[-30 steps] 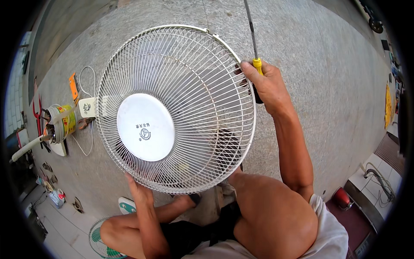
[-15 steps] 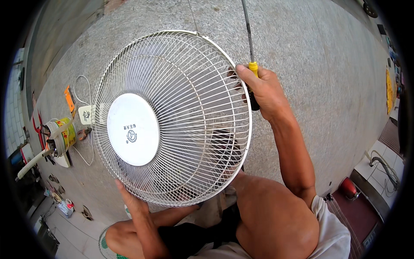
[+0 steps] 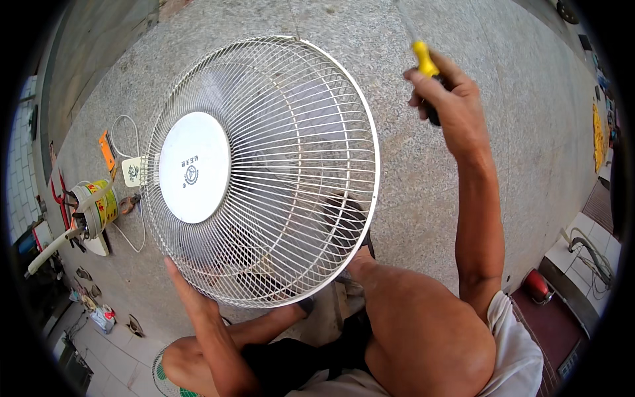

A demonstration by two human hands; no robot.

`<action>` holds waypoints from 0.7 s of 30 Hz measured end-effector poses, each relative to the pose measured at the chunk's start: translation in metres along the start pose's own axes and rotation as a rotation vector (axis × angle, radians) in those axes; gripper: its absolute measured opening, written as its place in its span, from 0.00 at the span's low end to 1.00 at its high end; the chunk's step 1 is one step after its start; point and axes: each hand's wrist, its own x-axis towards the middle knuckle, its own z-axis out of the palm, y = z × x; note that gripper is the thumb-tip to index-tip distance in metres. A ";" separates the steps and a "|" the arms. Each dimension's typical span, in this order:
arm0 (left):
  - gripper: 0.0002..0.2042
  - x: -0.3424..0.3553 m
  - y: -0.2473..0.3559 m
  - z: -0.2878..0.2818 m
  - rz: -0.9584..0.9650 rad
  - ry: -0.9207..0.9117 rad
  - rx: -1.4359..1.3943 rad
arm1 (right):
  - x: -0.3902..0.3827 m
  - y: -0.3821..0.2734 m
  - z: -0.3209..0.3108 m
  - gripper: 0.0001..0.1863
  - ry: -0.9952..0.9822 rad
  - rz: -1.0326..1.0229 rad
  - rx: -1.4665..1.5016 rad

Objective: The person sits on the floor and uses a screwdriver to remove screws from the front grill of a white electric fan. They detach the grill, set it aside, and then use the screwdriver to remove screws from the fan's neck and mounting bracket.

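Observation:
A white electric fan head (image 3: 360, 225), its wire cage fitted with a round white centre disc (image 3: 194, 167), is tilted in front of me over my knees. Pale translucent blades show through the wires. My left hand (image 3: 198, 298) grips the cage at its lower left; some of its fingers are hidden behind the wires. Held out to the right, apart from the cage, my right hand (image 3: 456, 106) is closed round a screwdriver (image 3: 426, 61) with a yellow and black handle. Its shaft points away from me and is smeared by motion.
On the stone floor at left lie a white socket box (image 3: 134, 171) with a cord, an orange-handled tool (image 3: 106, 151) and pliers (image 3: 129, 204). Beside them is a yellow-green tub (image 3: 102, 206) holding tools. A red object (image 3: 534, 285) sits at right near a doorway.
My right hand has let go of the cage rim and moved up and to the right with the screwdriver. The fan head has shifted slightly left and up in my left hand.

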 end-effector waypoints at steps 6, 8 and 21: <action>0.37 -0.004 0.001 0.007 0.016 -0.021 0.016 | 0.020 0.005 -0.004 0.25 0.164 -0.265 -0.241; 0.35 -0.001 0.000 0.000 0.024 -0.021 0.012 | 0.018 0.027 0.014 0.26 -0.114 -0.364 -0.547; 0.36 0.001 -0.010 -0.014 0.055 -0.100 0.008 | 0.015 -0.012 0.000 0.24 -0.329 -0.157 -0.356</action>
